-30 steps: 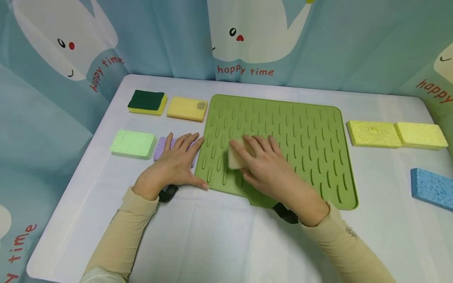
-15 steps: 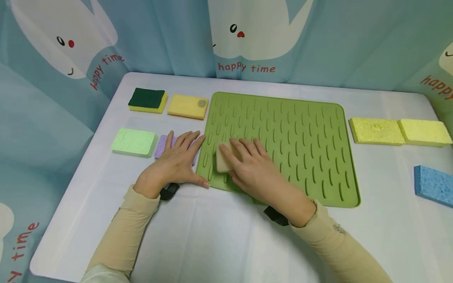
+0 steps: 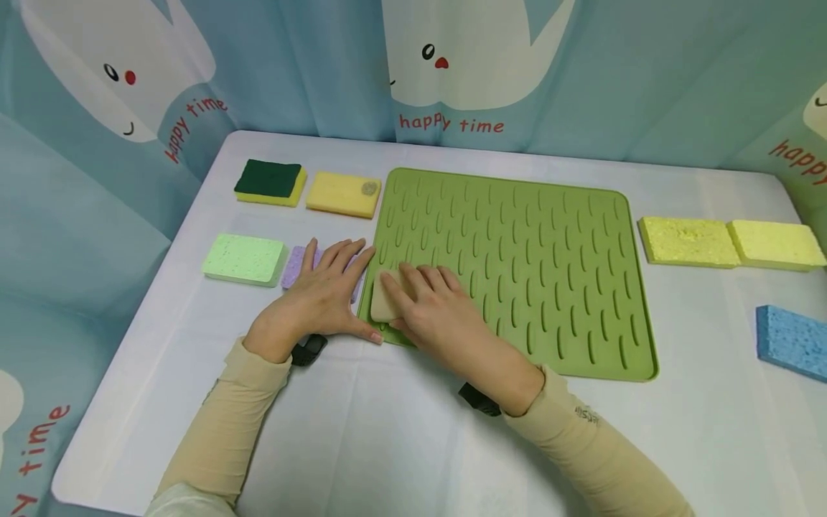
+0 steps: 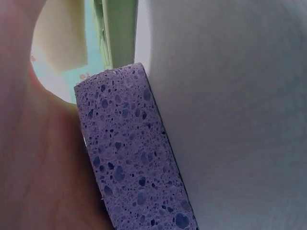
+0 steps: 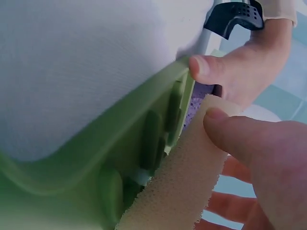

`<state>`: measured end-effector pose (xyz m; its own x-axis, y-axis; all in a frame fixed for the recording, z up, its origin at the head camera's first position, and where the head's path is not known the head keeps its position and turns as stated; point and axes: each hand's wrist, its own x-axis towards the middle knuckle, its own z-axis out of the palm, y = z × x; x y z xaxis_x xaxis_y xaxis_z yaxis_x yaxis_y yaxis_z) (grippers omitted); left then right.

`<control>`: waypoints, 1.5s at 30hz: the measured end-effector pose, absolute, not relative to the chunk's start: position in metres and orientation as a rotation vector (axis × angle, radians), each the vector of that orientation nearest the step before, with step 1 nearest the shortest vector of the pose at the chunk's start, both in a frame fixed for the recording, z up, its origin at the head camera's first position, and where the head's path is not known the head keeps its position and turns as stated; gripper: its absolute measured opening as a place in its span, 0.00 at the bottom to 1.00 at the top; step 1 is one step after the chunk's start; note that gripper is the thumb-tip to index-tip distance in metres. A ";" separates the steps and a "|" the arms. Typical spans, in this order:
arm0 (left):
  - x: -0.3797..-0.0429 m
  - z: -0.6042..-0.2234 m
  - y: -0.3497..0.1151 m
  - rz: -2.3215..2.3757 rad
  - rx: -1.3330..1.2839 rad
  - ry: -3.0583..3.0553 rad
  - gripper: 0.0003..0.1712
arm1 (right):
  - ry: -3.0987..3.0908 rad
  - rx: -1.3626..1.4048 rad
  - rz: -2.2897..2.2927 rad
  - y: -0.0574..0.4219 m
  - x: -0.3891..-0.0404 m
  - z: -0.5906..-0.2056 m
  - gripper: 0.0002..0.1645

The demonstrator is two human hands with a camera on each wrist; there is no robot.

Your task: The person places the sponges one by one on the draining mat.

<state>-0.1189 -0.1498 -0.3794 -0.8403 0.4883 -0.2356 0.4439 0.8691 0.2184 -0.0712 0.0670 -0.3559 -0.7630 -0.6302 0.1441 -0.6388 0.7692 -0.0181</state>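
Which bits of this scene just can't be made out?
Purple sponge: head view, middle hidden by the left grip.
Beige sponge: head view, right side covered by the right grip.
Blue sponge: head view, cut off by the right edge.
Sleeve mark: head view, too small to read.

Curtained nook, printed blue curtain [image 3: 310, 72], white table [image 3: 388, 438]

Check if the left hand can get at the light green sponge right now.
Likely yes: the light green sponge lies uncovered, left of the left hand; only part of the purple sponge shows between them.
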 end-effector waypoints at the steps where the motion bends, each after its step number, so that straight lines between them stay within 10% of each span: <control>1: -0.119 -0.379 -0.150 0.224 0.703 2.758 0.80 | -2.834 1.019 0.098 0.067 -0.071 -0.357 0.38; 45: -0.119 -0.379 -0.150 0.251 0.716 2.755 0.79 | -3.003 1.062 0.325 0.075 -0.080 -0.352 0.40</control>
